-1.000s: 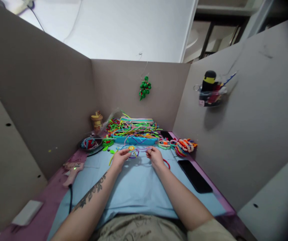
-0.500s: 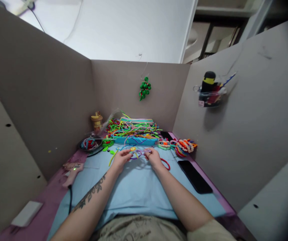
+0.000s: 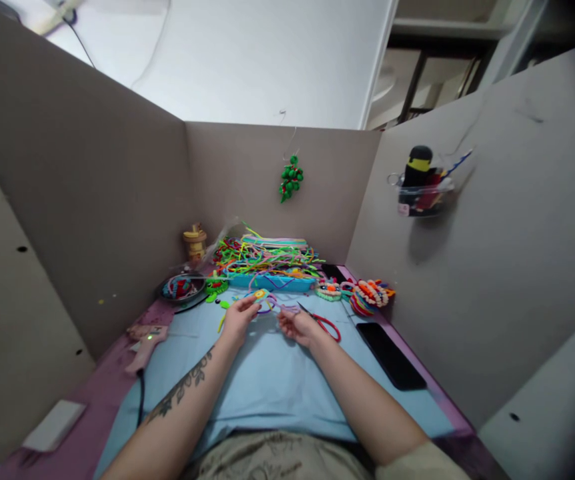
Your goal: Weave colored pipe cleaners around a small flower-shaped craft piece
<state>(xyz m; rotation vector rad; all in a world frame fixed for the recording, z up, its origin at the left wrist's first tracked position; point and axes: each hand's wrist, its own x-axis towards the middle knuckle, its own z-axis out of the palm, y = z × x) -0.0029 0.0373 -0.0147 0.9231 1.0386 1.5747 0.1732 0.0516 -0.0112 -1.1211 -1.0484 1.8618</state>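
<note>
Left hand (image 3: 239, 318) is pinching a yellow piece (image 3: 259, 294) above blue cloth (image 3: 277, 380).
Right hand (image 3: 297, 326) is hanging half-curled, hold unclear; cloth is lying bare toward its near edge; a tray (image 3: 272, 285) is holding fuzzy sticks (image 3: 267, 257).

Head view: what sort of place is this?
Probably a handicraft workstation: the table holds a heap of colourful fuzzy stems, what looks like a glue gun, and red-handled scissors.

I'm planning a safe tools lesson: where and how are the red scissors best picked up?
Probably by the red handles, coming from the right: the scissors lie with dark blades pointing away and leftward, and the right forearm crowds their near side.
</note>
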